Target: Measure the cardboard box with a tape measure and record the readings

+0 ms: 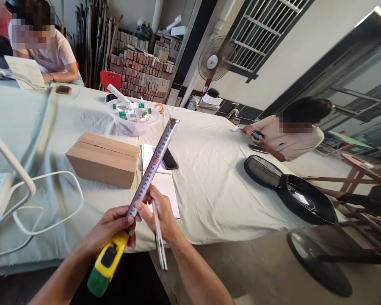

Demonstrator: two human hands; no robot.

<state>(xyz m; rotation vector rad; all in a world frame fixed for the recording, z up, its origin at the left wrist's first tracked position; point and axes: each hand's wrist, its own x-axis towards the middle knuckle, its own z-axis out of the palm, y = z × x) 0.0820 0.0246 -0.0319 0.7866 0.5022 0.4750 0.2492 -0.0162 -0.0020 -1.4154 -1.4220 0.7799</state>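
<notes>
A yellow and green tape measure (109,260) hangs over my lap at the near edge of the table, its metal blade (154,163) pulled out and slanting up to the right. My left hand (116,224) is closed on the blade where it leaves the case. Just beside it, my right hand (160,214) pinches the blade's edge and also keeps a clear pen (159,239), tip end down, against its fingers. Beyond the blade are a closed cardboard box (103,161), a white notebook (169,190) and a black phone (169,159) lying on the notebook.
A cloth-covered table (206,190) spreads ahead. On it are a plastic basket (135,125) of bottles, a white cable (79,186) and a black fan-shaped object (292,190). One person (53,55) sits far left, another (300,135) at right. A fan (212,61) stands behind.
</notes>
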